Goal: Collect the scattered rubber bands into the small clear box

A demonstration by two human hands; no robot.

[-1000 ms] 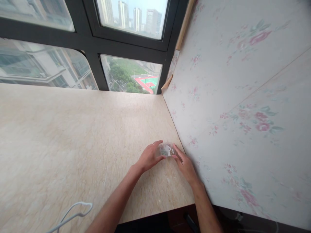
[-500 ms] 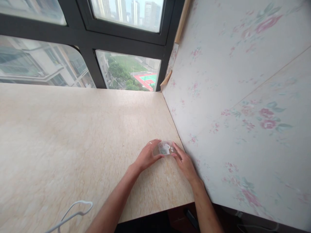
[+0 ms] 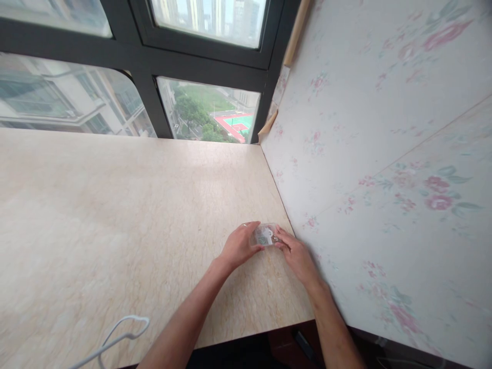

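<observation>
A small clear plastic box with white and greenish markings is between my two hands, close to the wallpapered wall. My left hand grips its left end, thumb on the near side and fingers on the far side. At the right end, the thumb and fingers of my right hand are closed on the box. Whether the box rests on the marbled surface or is held just above it, I cannot tell. Its contents are too small to make out.
A beige marbled countertop runs back to the dark window frame. The floral-papered wall rises right beside my right arm. A looped white cable lies at the lower left. The countertop's front edge is below my wrists.
The whole view has shifted slightly, so the scene sits a little further right. My right fingers reach further over the right end of the box. Both hands keep hold of it.
</observation>
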